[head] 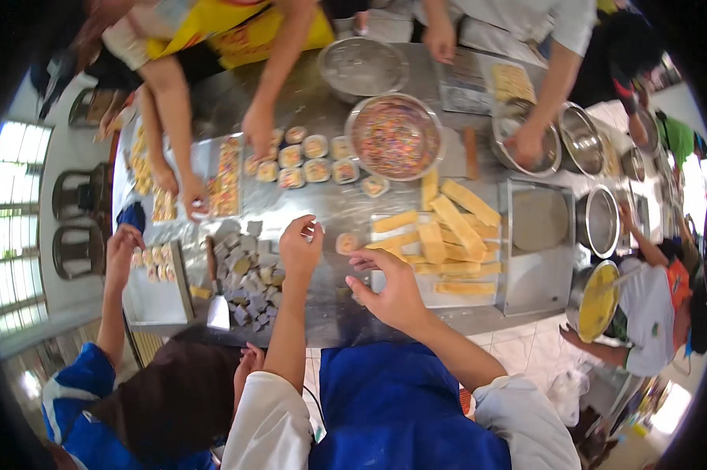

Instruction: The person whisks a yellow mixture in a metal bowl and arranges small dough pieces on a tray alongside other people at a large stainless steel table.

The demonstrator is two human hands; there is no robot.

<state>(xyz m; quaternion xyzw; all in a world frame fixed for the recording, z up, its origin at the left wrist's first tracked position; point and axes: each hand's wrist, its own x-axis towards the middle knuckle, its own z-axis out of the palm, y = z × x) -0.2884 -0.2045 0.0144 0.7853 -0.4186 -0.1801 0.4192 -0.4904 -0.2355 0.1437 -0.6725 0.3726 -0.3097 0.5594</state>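
Observation:
My left hand (302, 245) is raised over the steel table (330, 317), its fingers curled and the thumb a little apart, with nothing clearly seen in it. To its right, my right hand (391, 288) is spread, thumb and fingers apart and nothing between them. Just beyond the right fingertips lies a small round sprinkled cake (347, 242); whether they touch it is unclear. Yellow sponge cake strips (456, 229) are heaped on a paper-lined tray (441, 299) beside that hand. Left of my left hand is a pile of greyish cut pieces (251, 273).
A steel bowl of coloured sprinkles (396, 138) stands ahead, beside rows of small cakes in cups (315, 147). A wood-handled scraper (218, 308) lies left; a rectangular metal pan (538, 282) is right. Co-workers' hands (259, 129) reach in across the table and from my left.

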